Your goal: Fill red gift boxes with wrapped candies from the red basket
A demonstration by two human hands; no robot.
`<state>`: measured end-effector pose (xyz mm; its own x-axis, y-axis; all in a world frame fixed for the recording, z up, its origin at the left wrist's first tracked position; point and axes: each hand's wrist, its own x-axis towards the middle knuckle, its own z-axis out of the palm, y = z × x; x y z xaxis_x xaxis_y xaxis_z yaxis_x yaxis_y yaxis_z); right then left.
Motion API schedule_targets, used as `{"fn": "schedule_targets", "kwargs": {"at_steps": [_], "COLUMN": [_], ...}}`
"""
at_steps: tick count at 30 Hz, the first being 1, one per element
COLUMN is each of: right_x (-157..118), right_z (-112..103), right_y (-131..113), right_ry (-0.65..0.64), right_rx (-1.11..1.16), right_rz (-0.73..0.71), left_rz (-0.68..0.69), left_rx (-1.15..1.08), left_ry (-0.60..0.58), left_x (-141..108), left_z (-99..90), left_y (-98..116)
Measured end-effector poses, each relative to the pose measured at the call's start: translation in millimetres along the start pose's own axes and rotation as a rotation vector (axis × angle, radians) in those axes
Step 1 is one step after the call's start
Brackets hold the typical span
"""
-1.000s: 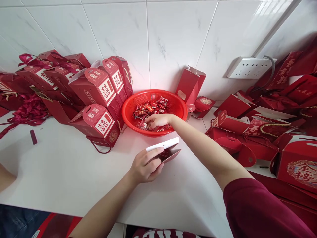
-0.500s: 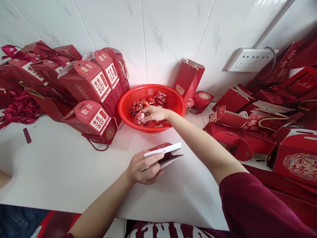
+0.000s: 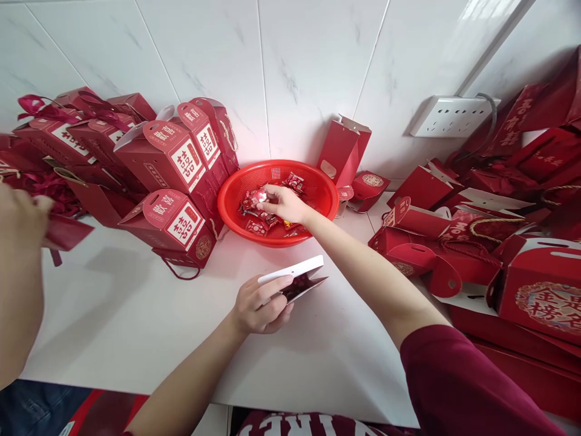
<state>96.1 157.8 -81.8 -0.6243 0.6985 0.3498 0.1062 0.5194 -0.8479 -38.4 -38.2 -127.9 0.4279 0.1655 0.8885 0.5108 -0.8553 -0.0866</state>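
My left hand (image 3: pixel 263 306) is closed around a small red paper box (image 3: pixel 303 287) with a white edge, its open top facing right and something dark red inside. Behind it on the table sits a round red plastic basket (image 3: pixel 333 203) with wrapped candies (image 3: pixel 257 227) in red packaging. Over the basket, my right hand (image 3: pixel 284 204) pinches a red and white wrapped candy (image 3: pixel 259 196) between thumb and fingers.
Red gift boxes (image 3: pixel 184 224) are stacked on the left, and more boxes (image 3: pixel 540 297) crowd the right. A power strip (image 3: pixel 455 117) is on the wall. Another person's arm (image 3: pixel 20 284) reaches in at the left, near a red box (image 3: pixel 68 232).
My right hand has risen slightly in the basket with a candy in its fingers. The other person's arm has come far into view at the left, with a red box near its hand.
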Motion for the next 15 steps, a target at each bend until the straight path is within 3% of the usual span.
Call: {"fn": "schedule_targets", "kwargs": {"at_steps": [2,4,10,15], "right_x": [-1,-2,14,39], "right_z": [-1,-2,1,22], "right_y": [2,2,-8,-16], "right_ry": [0.079,0.061,-0.232,-0.509], "right_rx": [-0.085,-0.153,-0.378,-0.616], "right_rz": [0.003,0.027,0.151,0.273], "left_rz": [-0.008,-0.010,-0.005,0.042], "left_rx": [-0.005,-0.016,-0.039,-0.053], "left_ry": [-0.001,-0.004,0.000,0.035], "left_x": [0,0,-2,1], "left_z": [-0.2,0.0,1.3,0.1], "left_y": [0,1,2,3]}}
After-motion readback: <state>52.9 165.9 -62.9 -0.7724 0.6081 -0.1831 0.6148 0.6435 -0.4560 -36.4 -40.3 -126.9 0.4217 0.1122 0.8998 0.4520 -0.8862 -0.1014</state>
